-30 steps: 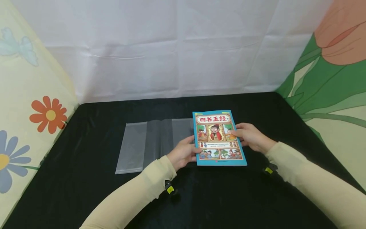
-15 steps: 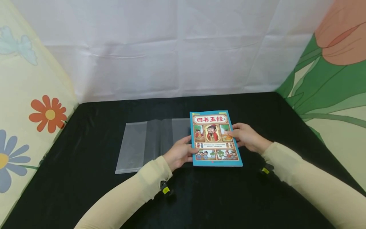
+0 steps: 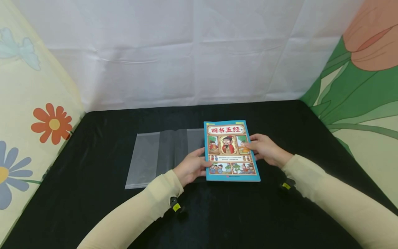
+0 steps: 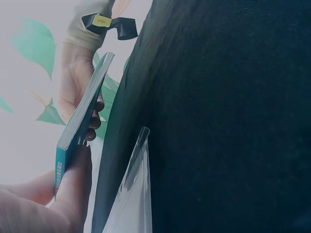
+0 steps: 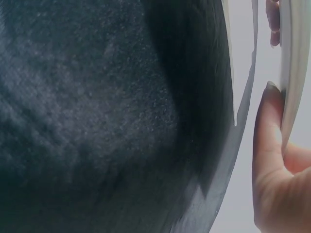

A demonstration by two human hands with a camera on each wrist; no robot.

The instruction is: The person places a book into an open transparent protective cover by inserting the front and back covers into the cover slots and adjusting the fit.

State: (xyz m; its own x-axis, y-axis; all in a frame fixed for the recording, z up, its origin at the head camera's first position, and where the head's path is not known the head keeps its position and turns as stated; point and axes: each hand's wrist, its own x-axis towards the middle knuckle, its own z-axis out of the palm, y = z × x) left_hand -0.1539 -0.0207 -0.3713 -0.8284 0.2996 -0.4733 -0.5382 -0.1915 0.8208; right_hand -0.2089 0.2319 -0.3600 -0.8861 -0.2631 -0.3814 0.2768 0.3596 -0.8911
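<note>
Two hands hold one blue picture book (image 3: 231, 150) by its long edges, the left hand (image 3: 192, 167) gripping the spine side and the right hand (image 3: 264, 149) the open side. It lies cover-up above the black cloth (image 3: 280, 214), long axis running away from the person, title at the far end, overlapping the right end of an empty clear plastic sleeve (image 3: 158, 157).

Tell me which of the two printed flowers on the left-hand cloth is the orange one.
The upper flower, with orange-red petals round a yellow middle, beside the table's far left corner. The other flower, lower and nearer the camera, has pale blue petals.
</note>
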